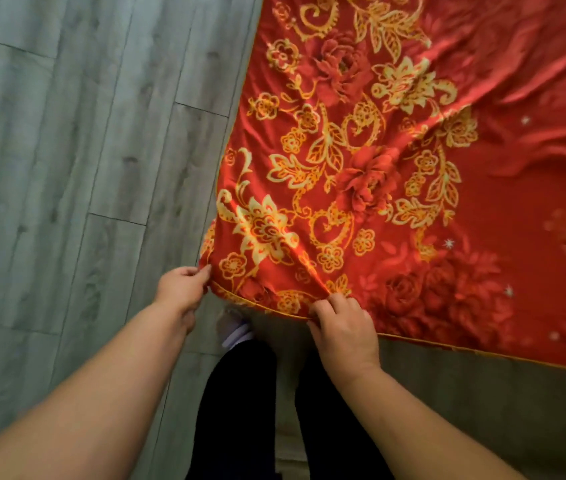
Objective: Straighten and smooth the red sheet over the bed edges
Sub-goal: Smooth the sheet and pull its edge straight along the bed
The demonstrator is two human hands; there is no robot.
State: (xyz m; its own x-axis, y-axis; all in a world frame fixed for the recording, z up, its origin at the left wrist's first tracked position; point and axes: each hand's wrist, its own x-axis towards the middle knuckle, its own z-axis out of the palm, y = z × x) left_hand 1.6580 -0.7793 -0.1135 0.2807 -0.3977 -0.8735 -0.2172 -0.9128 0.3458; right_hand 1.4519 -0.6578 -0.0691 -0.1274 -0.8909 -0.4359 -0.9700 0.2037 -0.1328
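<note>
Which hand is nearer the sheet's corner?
Left. The left hand pinches the sheet at its corner; the right hand grips the near hem further along.

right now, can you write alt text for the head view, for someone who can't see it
Looking down, a person's left hand and right hand pinch the gold-piped corner of a red sheet with gold flowers, which lies wrinkled across a bed. Grey wood-plank floor fills the left; dark trousers show below.
</note>
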